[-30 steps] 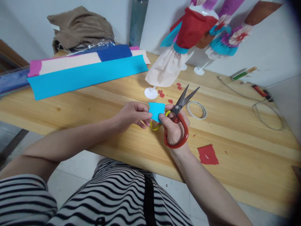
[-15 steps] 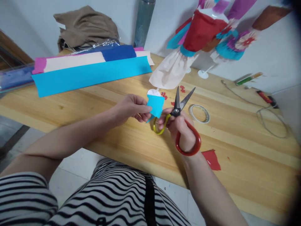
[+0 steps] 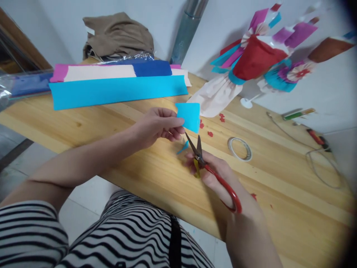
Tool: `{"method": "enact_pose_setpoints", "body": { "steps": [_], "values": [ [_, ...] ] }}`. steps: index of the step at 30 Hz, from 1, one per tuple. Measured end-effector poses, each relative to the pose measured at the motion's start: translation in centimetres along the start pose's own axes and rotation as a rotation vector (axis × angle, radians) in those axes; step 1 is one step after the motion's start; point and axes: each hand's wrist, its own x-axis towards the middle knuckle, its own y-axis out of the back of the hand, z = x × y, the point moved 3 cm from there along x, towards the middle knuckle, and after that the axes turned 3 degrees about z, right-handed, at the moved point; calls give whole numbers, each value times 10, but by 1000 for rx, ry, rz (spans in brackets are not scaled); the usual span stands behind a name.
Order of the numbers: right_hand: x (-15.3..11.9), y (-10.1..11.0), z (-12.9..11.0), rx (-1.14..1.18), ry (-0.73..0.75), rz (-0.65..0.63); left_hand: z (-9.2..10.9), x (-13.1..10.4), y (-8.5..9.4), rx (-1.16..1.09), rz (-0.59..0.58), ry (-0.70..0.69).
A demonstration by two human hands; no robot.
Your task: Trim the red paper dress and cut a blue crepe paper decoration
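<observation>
Between the thumb and fingers of my left hand point(image 3: 164, 124) is a small blue paper square point(image 3: 189, 116), pinched at its left edge. My right hand point(image 3: 216, 173) grips scissors point(image 3: 198, 157) with one red and one yellow handle. Their blades are parted and point up just below the square, apart from it. A blue paper scrap point(image 3: 183, 147) lies on the table under the hands. Small red paper pieces point(image 3: 210, 134) are scattered beyond the square. Another red scrap point(image 3: 253, 196) shows partly behind my right wrist.
Rolled coloured paper sheets point(image 3: 119, 90) lie at the back left, before a brown cloth point(image 3: 118, 35). A metal bottle point(image 3: 187, 35) stands behind. Paper-dressed figures point(image 3: 255, 59) stand at the back right. A tape roll point(image 3: 240, 149) and a cable point(image 3: 312, 167) lie to the right.
My right hand has turned and lowered the scissors, so their blades now point up and left toward the blue square. My left hand holds the square flatter. The view has shifted slightly.
</observation>
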Motion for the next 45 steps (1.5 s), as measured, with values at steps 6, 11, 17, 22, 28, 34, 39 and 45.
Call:
{"method": "enact_pose_setpoints", "body": {
  "steps": [6,11,17,22,28,34,39,45],
  "values": [
    [2,1,-15,22,6,-44,-7,1,-6,207,4,-16],
    [4,-4,-15,-16,-17,-25,-7,1,-9,232,30,2],
    [9,-5,-8,-15,-15,-16,-2,-4,-13,238,66,61],
    [9,-7,-4,-53,-2,2,2,-8,-14,218,89,69],
    [9,-10,7,-55,-5,15,3,-10,-12,229,108,28],
    [8,-12,9,3,-60,37,3,-9,-11,285,117,56],
    [7,-9,2,8,-101,-16,1,-8,-7,273,72,45],
    [6,-7,4,53,-106,-37,0,-7,-5,237,72,57]
  ]
}}
